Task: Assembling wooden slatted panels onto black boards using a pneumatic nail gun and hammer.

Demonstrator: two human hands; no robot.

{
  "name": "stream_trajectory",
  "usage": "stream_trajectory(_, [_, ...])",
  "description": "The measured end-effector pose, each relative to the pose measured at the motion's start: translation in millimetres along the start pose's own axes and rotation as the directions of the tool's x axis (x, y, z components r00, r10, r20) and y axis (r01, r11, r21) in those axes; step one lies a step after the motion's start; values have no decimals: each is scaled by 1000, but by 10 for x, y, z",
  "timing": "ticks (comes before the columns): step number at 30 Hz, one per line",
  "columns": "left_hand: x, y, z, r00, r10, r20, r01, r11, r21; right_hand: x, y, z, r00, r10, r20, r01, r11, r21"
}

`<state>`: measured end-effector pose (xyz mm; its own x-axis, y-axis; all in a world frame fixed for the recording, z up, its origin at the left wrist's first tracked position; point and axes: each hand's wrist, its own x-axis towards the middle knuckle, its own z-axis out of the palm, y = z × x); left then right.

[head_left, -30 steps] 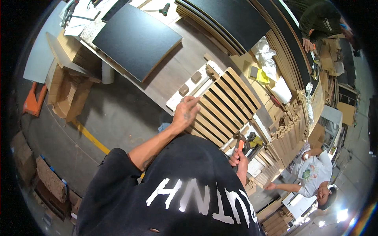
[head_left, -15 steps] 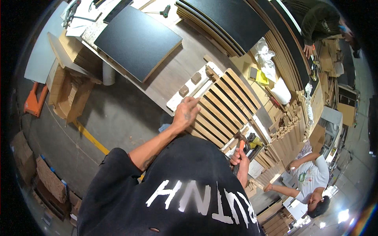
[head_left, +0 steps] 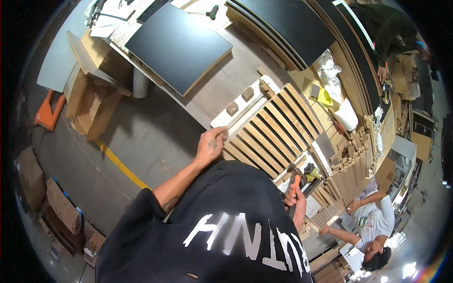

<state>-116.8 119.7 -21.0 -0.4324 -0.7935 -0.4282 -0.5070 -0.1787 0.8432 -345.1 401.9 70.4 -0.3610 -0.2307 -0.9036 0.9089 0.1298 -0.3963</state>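
A slatted wooden panel (head_left: 273,129), with pale parallel slats and dark gaps, lies on a white jig (head_left: 243,111) in front of me. My left hand (head_left: 212,144) is at the panel's near left end, its fingers drawn together beside the slat ends. Whatever they may pinch is too small to make out. At the panel's near right end, my right hand (head_left: 296,203) grips a hammer (head_left: 296,183) with an orange and black handle. The hammer's head is beside the slat ends. Two small wooden blocks (head_left: 239,101) sit along the jig's far left side.
A black-faced board (head_left: 179,47) lies on the workbench (head_left: 212,70), with stacked black panels (head_left: 288,28) farther right. A yellow and black tool (head_left: 311,172) and many wooden strips (head_left: 349,162) flank the jig. Co-workers (head_left: 375,214) (head_left: 394,33) stand at the right.
My left hand has slid along the slat ends toward me, and its fingers have drawn together. My right hand still holds the hammer near the panel. The whole view has shifted slightly.
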Motion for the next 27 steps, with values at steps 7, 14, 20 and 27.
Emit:
stream_trajectory(7, [-268, 5, -238, 990, -70, 124, 63, 996, 58, -143, 130, -40, 996, 77, 33, -73, 991, -116])
stream_trajectory(14, [-251, 133, -210, 948, -149, 281, 129, 988, 89, -212, 151, -163, 989, 118, 87, -89, 956, -280])
stream_trajectory(20, [-379, 35, -230, 987, -158, 33, 156, 987, 36, -214, 8, 236, 912, -410, 0, 357, 796, -489])
stream_trajectory(27, [-577, -405, 67, 634, -556, 537, 772, 413, -483, 836, -1272, 1090, 422, -708, 566, 665, -182, -724])
